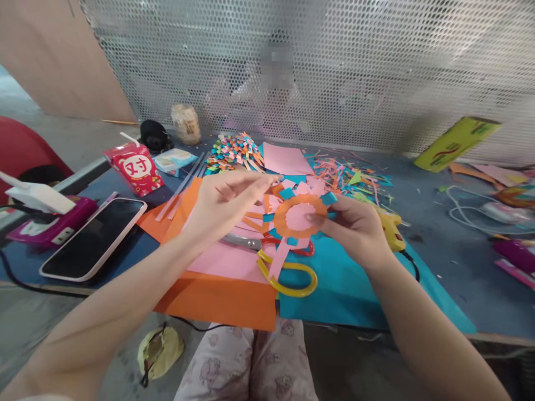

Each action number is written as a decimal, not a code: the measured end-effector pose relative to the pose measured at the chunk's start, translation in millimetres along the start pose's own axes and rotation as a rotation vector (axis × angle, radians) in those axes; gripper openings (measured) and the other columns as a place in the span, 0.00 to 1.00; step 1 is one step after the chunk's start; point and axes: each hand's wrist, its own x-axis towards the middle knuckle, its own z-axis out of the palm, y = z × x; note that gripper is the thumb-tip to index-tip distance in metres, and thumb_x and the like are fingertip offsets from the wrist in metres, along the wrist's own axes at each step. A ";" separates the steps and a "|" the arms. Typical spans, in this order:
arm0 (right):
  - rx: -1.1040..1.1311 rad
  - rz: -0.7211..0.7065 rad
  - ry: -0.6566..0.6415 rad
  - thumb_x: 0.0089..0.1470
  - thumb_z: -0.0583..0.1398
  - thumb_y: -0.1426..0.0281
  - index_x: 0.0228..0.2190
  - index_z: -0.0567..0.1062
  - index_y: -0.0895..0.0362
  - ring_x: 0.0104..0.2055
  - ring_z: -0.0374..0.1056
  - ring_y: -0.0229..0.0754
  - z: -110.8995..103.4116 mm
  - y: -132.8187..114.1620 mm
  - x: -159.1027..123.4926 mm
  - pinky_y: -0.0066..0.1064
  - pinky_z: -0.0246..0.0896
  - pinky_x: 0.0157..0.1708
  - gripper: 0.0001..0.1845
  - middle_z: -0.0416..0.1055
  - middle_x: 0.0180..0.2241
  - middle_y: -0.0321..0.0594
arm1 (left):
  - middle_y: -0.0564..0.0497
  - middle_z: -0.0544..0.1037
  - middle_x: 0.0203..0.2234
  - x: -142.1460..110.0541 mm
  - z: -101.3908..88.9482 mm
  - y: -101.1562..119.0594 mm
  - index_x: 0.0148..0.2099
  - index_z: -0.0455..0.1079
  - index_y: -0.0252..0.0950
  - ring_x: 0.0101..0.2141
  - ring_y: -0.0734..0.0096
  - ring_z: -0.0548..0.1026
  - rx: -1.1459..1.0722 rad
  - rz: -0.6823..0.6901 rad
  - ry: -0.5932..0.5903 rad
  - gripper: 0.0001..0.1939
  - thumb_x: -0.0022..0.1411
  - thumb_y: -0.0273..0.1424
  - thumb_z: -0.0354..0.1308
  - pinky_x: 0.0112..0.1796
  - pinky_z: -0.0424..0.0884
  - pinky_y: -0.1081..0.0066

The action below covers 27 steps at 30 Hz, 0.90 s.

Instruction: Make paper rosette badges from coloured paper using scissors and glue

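Paper craft piece (297,218): an orange paper ring around a pink centre, with pink, blue and orange strips fanning out from it, held above the middle of the desk (451,262). Right hand (355,228): fingers closed on the right rim of the ring, thumb on its face, pinching it. Left hand (223,200): fingers extended and drawn together toward the upper left of the piece, tips at the pink strips there; whether they grip a strip cannot be told. Beneath the hands: a pink sheet (225,259) on an orange sheet (217,301), both overhanging the near edge, and a blue sheet (355,295) beside them to the right. Yellow-handled scissors (286,273) lie across the sheets where they meet. A yellow glue gun (392,229) sits just behind the right hand. Left edge: a smartphone (94,236), face up, screen dark, and a red carton (134,167) behind it. Far edge: a heap of woven coloured strips (234,151) and loose paper scraps (355,178), before a perforated metal screen (292,67).
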 end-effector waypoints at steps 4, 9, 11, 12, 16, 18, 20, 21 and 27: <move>0.060 -0.007 -0.047 0.44 0.65 0.62 0.16 0.66 0.56 0.19 0.50 0.31 0.8 -8.3 -0.4 0.26 0.44 0.16 0.16 0.56 0.17 0.31 | 0.47 0.80 0.43 1.3 -0.2 0.0 0.50 0.73 0.38 0.45 0.62 0.77 -0.013 0.031 -0.078 0.20 0.54 0.36 0.64 0.42 0.75 0.67; 0.076 -0.032 -0.199 0.46 0.62 0.65 0.16 0.64 0.56 0.18 0.48 0.30 4.3 -15.3 -2.7 0.25 0.43 0.15 0.15 0.54 0.16 0.30 | 0.47 0.81 0.39 -2.0 2.8 -2.3 0.44 0.75 0.36 0.42 0.65 0.78 0.005 0.028 -0.246 0.15 0.53 0.32 0.65 0.38 0.74 0.70; 0.066 -0.037 -0.260 0.48 0.61 0.65 0.16 0.64 0.56 0.18 0.47 0.29 5.7 -15.0 -3.3 0.25 0.41 0.15 0.15 0.53 0.16 0.30 | 0.48 0.81 0.37 -3.0 4.2 -1.7 0.40 0.76 0.35 0.38 0.67 0.79 0.026 0.007 -0.272 0.10 0.53 0.30 0.64 0.37 0.74 0.71; 0.058 -0.043 -0.283 0.48 0.60 0.65 0.16 0.64 0.56 0.18 0.46 0.29 6.1 -14.3 -3.5 0.26 0.40 0.15 0.15 0.53 0.17 0.29 | 0.48 0.81 0.36 -3.2 4.7 -1.3 0.38 0.76 0.35 0.36 0.68 0.79 0.032 -0.004 -0.273 0.09 0.53 0.29 0.64 0.36 0.74 0.72; 0.014 -0.031 -0.300 0.49 0.60 0.66 0.16 0.62 0.56 0.20 0.45 0.30 6.1 -9.7 -3.0 0.26 0.41 0.17 0.16 0.49 0.17 0.29 | 0.49 0.81 0.33 -1.7 3.5 -1.6 0.37 0.76 0.34 0.33 0.70 0.79 0.006 -0.071 -0.215 0.08 0.51 0.28 0.64 0.34 0.75 0.73; 0.032 -0.010 -0.308 0.49 0.60 0.65 0.16 0.60 0.56 0.20 0.45 0.30 5.9 -7.1 -1.6 0.25 0.42 0.18 0.18 0.48 0.17 0.29 | 0.50 0.81 0.31 0.4 1.1 -3.8 0.38 0.76 0.34 0.32 0.70 0.79 -0.017 -0.118 -0.170 0.11 0.50 0.30 0.66 0.32 0.75 0.72; 0.067 0.022 -0.300 0.48 0.61 0.62 0.16 0.61 0.56 0.20 0.46 0.30 5.9 -4.3 0.7 0.25 0.43 0.18 0.18 0.49 0.17 0.29 | 0.50 0.80 0.28 3.5 -1.3 -6.6 0.38 0.75 0.33 0.29 0.70 0.79 -0.068 -0.151 -0.142 0.13 0.49 0.31 0.68 0.31 0.76 0.71; 0.078 0.040 -0.283 0.47 0.61 0.61 0.17 0.62 0.56 0.20 0.46 0.30 6.0 -2.8 2.3 0.25 0.43 0.18 0.18 0.50 0.17 0.29 | 0.51 0.80 0.27 5.2 -2.3 -7.8 0.37 0.75 0.33 0.27 0.70 0.78 -0.108 -0.154 -0.132 0.13 0.48 0.32 0.69 0.31 0.76 0.70; 0.080 0.169 -0.106 0.42 0.63 0.58 0.19 0.65 0.56 0.15 0.50 0.29 4.3 10.2 14.9 0.24 0.44 0.14 0.17 0.54 0.15 0.27 | 0.54 0.79 0.24 14.4 -6.2 -7.8 0.32 0.74 0.34 0.27 0.71 0.79 -0.306 -0.095 -0.006 0.11 0.45 0.30 0.71 0.32 0.77 0.70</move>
